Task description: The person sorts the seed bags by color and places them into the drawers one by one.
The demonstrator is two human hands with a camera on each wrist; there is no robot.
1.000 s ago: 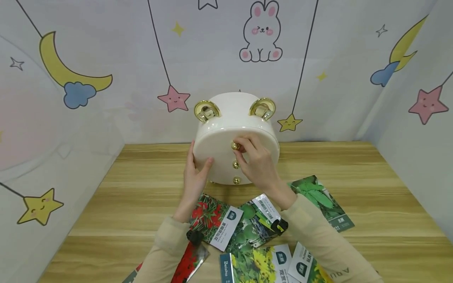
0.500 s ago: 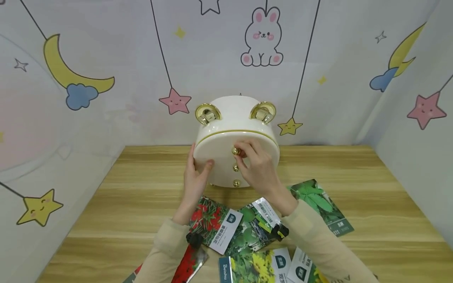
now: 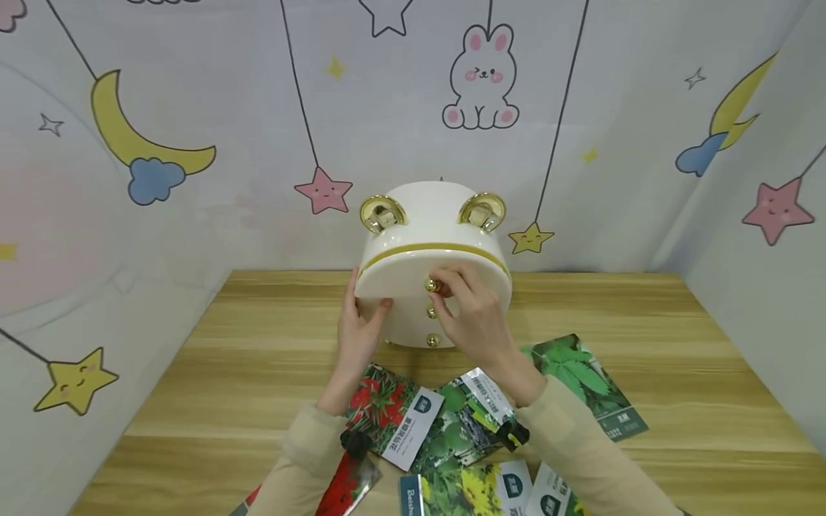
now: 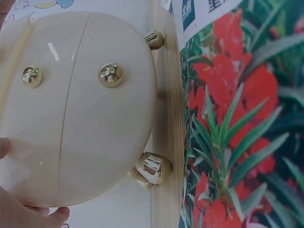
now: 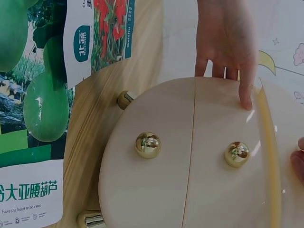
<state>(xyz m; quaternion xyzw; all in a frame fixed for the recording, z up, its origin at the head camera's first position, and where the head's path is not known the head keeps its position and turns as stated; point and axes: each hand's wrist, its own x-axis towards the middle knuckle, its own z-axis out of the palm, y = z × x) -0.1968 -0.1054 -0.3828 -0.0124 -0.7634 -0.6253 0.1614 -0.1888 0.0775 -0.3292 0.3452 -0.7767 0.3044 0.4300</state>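
Note:
A round white jewelry box (image 3: 434,222) with gold ear-shaped handles stands at the back of the table, three gold knobs down its front. My right hand (image 3: 474,312) pinches the top knob (image 3: 432,285) between thumb and fingers. The top drawer (image 3: 390,279) stands slightly out, and a yellow strip (image 5: 269,156) shows along its upper edge in the right wrist view. On the box's left side, my left hand (image 3: 356,337) holds it, thumb on the front and fingers round the side. The lower two knobs (image 4: 110,74) are untouched in the left wrist view.
Seed packets lie in front of the box: red flowers (image 3: 387,401), green gourds (image 3: 458,419), yellow flowers (image 3: 477,491) and a green leaf (image 3: 574,369). Some overlap under my forearms. A patterned cloth wall (image 3: 258,208) rises close behind the box on the wooden table (image 3: 213,373).
The top drawer has come forward from the box, with my right hand pulling on its knob. My left hand keeps its hold on the side. The head view has tilted up slightly.

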